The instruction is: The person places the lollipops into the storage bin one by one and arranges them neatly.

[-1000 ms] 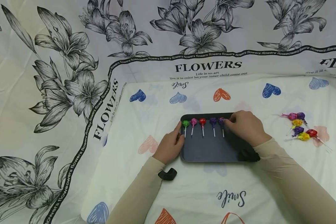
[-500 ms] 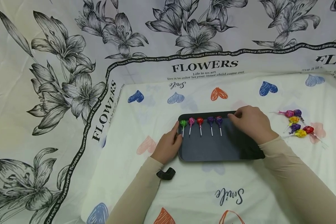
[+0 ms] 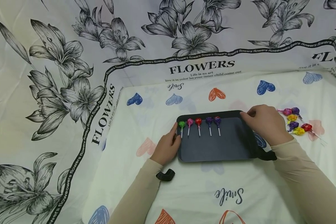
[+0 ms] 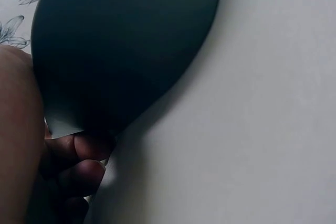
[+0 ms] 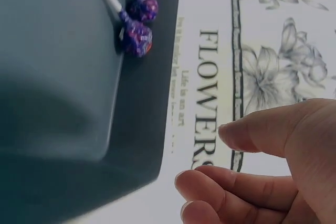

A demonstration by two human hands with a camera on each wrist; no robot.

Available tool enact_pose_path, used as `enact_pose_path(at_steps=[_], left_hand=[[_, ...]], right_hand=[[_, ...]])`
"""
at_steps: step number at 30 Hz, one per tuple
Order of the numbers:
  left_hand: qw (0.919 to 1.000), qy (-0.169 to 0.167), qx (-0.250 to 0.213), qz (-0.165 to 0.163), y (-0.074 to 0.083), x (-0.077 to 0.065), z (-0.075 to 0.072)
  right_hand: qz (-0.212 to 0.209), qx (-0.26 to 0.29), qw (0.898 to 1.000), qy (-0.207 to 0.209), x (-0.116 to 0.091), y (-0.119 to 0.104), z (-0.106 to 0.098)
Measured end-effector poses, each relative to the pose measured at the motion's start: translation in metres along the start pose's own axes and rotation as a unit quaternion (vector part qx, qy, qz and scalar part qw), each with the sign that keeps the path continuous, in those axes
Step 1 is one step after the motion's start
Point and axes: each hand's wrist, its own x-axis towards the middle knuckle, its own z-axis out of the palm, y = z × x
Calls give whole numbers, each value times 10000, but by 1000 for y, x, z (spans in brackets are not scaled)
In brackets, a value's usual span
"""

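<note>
A dark grey tray (image 3: 212, 150) lies on the white cloth in the head view. Along its far side, left to right, stand out a green lollipop (image 3: 182, 124), a pink one, a red lollipop (image 3: 198, 121) and two purple lollipops (image 3: 217, 120), sticks toward the person. My left hand (image 3: 165, 147) holds the tray's left edge; in the left wrist view its curled fingers (image 4: 86, 174) are at the rim, partly in shadow. My right hand (image 3: 267, 124) is just off the tray's far right corner. The right wrist view shows its thumb and fingers apart, holding nothing.
Several loose lollipops (image 3: 299, 130), pink, purple, yellow and red, lie in a cluster on the cloth right of my right hand. A black band (image 3: 165, 175) is at the left wrist. The flower-printed cloth (image 3: 128, 73) surrounds the work surface.
My right hand has left the rightmost purple lollipop, which stays on the tray, and has moved right to beyond the tray's corner. My left hand stays at the tray's edge.
</note>
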Motion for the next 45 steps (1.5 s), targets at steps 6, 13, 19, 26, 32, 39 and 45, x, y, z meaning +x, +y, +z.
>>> enact_pose_path(at_steps=[6, 13, 19, 26, 32, 39, 45], left_hand=[[10000, -13, -6, -5, 1, 0, 0], [10000, 4, 25, 15, 0, 0, 0], [10000, 23, 35, 52, 0, 0, 1], [9999, 45, 56, 72, 0, -1, 1], [9999, 61, 20, 115, 0, 0, 1], [9998, 125, -11, 170, 0, 0, 2], [9999, 123, 13, 103, 0, 0, 2]], right_hand=[[91, -33, 10000, -16, -2, 16, -4], [246, -29, 9997, 20, -5, 35, -9], [315, -91, 9993, 166, -8, 50, -10], [515, -94, 9985, 131, -10, 67, -10], [789, -103, 9968, 31, -13, 80, -14], [913, -236, 9955, 90, -14, 93, -19], [1196, -327, 9923, -36, -16, 103, -22]])
